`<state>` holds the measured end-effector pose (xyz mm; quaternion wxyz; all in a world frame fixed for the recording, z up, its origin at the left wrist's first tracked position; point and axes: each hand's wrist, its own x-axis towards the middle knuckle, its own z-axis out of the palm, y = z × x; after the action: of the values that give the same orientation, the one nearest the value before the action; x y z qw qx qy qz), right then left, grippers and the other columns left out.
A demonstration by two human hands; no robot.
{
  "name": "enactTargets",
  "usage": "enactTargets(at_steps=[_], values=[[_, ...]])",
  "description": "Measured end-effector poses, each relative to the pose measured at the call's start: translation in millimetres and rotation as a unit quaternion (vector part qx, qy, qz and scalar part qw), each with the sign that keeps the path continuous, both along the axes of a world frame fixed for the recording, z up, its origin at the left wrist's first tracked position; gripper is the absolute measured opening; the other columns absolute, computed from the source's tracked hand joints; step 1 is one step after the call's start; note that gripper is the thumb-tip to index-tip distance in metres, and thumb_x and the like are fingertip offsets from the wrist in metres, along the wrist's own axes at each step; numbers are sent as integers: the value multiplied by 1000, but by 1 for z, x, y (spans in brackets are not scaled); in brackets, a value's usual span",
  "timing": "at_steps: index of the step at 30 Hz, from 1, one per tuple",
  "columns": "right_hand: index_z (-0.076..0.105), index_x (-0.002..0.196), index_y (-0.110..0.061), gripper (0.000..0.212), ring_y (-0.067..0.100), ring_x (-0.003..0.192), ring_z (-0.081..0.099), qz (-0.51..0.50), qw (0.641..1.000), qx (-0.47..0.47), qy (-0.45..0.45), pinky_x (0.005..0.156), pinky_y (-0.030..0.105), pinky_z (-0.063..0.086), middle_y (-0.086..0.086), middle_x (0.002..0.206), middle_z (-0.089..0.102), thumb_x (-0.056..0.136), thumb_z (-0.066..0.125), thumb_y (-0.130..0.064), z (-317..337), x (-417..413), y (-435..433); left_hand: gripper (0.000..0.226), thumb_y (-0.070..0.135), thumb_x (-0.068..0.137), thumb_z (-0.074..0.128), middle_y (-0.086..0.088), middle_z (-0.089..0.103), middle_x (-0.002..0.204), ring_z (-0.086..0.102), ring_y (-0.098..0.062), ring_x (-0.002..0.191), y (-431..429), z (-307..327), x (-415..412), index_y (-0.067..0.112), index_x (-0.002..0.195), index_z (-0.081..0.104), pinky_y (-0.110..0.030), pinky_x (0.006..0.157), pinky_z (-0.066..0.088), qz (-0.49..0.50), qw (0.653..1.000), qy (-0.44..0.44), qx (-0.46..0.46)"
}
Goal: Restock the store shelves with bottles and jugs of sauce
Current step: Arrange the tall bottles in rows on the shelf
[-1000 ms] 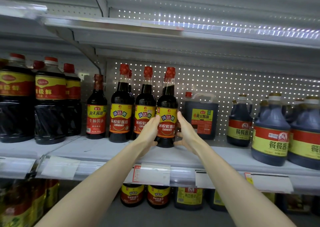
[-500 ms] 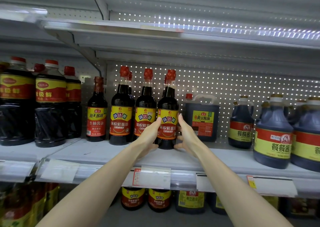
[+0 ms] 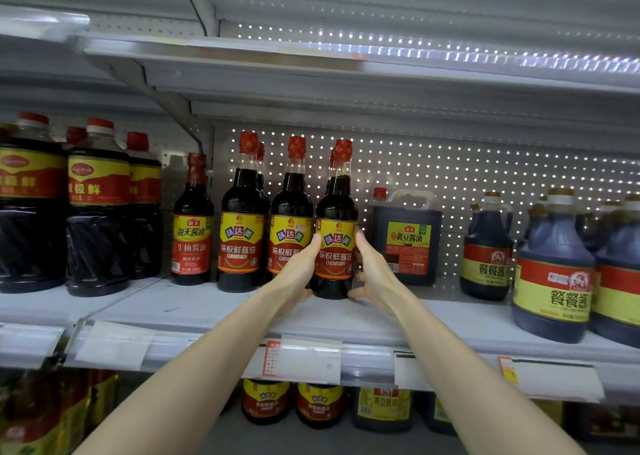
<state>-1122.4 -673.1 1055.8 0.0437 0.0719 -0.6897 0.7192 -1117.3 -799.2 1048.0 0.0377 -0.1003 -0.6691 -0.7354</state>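
A dark sauce bottle (image 3: 335, 246) with a red cap and yellow-and-red label stands upright just left of the square, handled jug (image 3: 408, 239). Two matching bottles (image 3: 291, 239) stand further left of the jug, side by side.

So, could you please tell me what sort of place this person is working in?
Most likely a supermarket aisle: a grey metal shelf with a perforated back panel, clear plastic price-label holders along its front edge, and rows of matching dark sauce bottles with red caps.

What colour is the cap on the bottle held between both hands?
Red cap on the dark sauce bottle; head view.
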Motion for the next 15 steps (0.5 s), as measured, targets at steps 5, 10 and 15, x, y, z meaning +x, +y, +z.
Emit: enactTargets(at_steps=[5, 10, 15], values=[[42, 141, -21, 53, 31, 130, 44, -2, 1000, -9, -5, 104, 57, 33, 7, 140, 48, 100, 31, -53, 0, 0, -1, 57, 51, 100, 30, -4, 35, 153, 34, -24, 139, -1, 1, 1, 22, 149, 29, -41, 105, 32, -13, 1000, -6, -12], [41, 141, -19, 54, 31, 133, 42, 1, 1000, -11, -7, 106, 56, 32, 9, 144, 46, 100, 31, -53, 0, 1, -1, 60, 53, 99, 29, -2, 28, 156, 30, -22, 142, -1, 1, 4, 25, 151, 22, -42, 110, 27, -26, 999, -26, 3], [42, 141, -20, 53, 30, 132, 42, 3, 1000, -11, -11, 106, 54, 33, 9, 142, 47, 100, 31, -53, 1, 2, -1, 58, 50, 100, 29, -3, 28, 156, 29, -22, 142, 3, 4, 9, 25, 152, 21, -42, 112, 25, -30, 999, -29, 15]])
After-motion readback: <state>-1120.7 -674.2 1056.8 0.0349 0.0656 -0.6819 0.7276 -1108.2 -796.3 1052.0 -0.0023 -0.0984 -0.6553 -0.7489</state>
